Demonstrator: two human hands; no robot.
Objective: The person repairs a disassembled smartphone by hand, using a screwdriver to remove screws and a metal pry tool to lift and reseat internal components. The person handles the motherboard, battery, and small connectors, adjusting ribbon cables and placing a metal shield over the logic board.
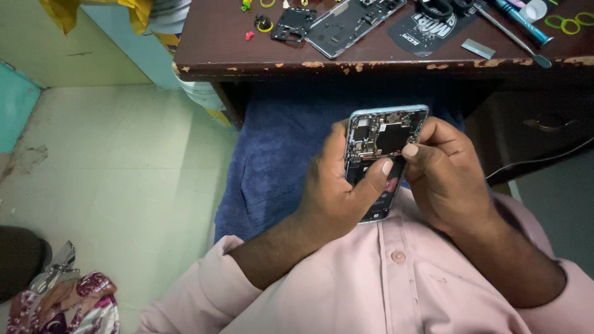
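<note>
Phone: opened phone (pixel 385 145), back off, held over the lap below the worktop (pixel 210 43).
Left hand (pixel 337 192): fingers wrapped round its left edge, thumb across the middle.
Right hand (pixel 442 173): fingers curled at its right edge, thumb on the board.

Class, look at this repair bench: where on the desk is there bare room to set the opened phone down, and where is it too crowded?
Both hands, left hand and right hand, hold the opened phone. The desk is bare at its left end, between its left edge and the black frame part. From there rightward it is crowded: rear cover, black mat, screwdriver, yellow rings.
</note>
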